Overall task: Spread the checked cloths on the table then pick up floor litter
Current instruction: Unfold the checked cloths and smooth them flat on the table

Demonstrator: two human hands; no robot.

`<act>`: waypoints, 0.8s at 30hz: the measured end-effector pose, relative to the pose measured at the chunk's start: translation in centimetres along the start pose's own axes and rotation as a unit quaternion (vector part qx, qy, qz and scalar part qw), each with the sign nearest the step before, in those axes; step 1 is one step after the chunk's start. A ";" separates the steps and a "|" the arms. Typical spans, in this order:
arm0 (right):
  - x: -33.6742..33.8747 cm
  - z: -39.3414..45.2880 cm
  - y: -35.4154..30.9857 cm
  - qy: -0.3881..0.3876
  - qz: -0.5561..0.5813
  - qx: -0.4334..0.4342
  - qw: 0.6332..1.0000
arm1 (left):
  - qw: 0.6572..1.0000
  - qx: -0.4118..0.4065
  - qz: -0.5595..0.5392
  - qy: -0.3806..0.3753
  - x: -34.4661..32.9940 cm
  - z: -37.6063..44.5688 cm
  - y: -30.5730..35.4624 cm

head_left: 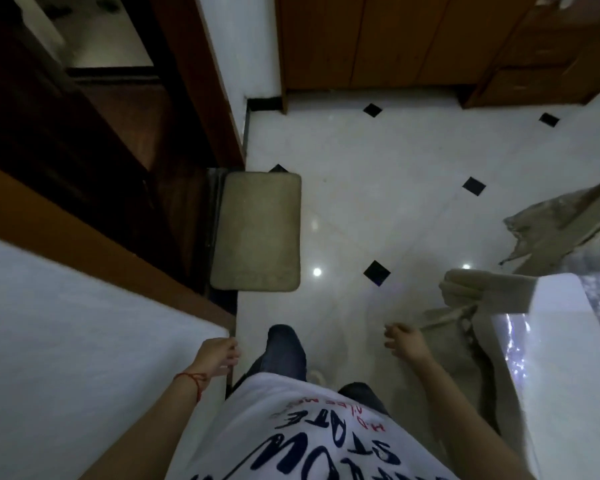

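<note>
I look straight down at a white marble floor (pixel 413 188) with small black diamond insets. My left hand (pixel 219 356) hangs with loosely curled fingers against the corner of a white wall (pixel 84 341) and holds nothing. My right hand (pixel 406 342) hangs relaxed and empty over the floor, just left of a beige-grey cloth (pixel 485 289). That cloth droops from a glossy white table (pixel 568 341) at the right down to the floor. No check pattern shows on it in this dim, blurred frame. I cannot make out any litter on the floor.
A beige doormat (pixel 258 230) lies before a dark wooden doorway (pixel 101 150) on the left. Brown wooden cabinets (pixel 413 39) line the far wall. More rumpled grey cloth (pixel 561 223) lies at the right edge. My dark-trousered legs (pixel 284 351) are mid-step.
</note>
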State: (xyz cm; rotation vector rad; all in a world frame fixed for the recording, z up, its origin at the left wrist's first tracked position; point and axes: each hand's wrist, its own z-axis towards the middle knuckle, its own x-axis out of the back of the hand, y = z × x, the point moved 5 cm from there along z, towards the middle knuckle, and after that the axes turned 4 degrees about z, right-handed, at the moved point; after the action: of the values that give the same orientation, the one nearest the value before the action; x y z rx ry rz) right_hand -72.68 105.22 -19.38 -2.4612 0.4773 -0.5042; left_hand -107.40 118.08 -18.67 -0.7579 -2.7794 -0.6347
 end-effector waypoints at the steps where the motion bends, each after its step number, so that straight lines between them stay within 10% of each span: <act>1: 0.2 1.1 -1.5 0.003 0.009 0.005 1.000 | 1.000 -0.003 0.006 -0.001 -0.1 0.8 1.7; 13: 3.6 12.1 -11.0 0.128 0.155 -0.069 0.977 | 0.990 -0.038 0.121 -0.066 -5.3 11.5 29.6; 24: 8.9 16.1 -13.9 0.258 0.343 -0.129 0.894 | 0.903 -0.155 0.362 -0.172 -22.7 13.5 52.7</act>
State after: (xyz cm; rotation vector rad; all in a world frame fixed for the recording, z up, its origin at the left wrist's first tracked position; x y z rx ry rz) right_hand -54.60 119.49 -21.16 -2.1484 1.6440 -0.8161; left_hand -61.59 155.19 -18.59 -2.0009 -2.3729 -0.8377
